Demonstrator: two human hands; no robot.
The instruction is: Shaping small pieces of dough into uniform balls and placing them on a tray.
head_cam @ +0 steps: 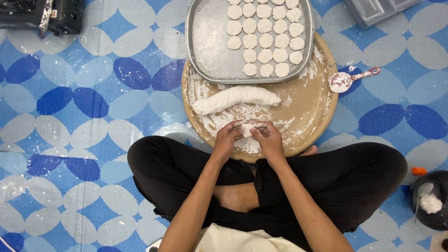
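Observation:
My left hand [227, 138] and my right hand [268, 138] meet over the near edge of a round wooden board [312, 107] and pinch a small white dough piece [246, 129] between their fingers. A long floured dough roll [235, 98] lies across the board just beyond my hands. Farther back, a grey metal tray [207, 46] holds several flat round dough discs [266, 41] in rows on its right half.
A small patterned spoon [347, 79] with flour lies right of the board. A dark bowl [431, 200] with white flour sits at the far right. A black appliance [42, 16] stands top left, a grey container [378, 9] top right. My crossed legs rest on the blue patterned mat.

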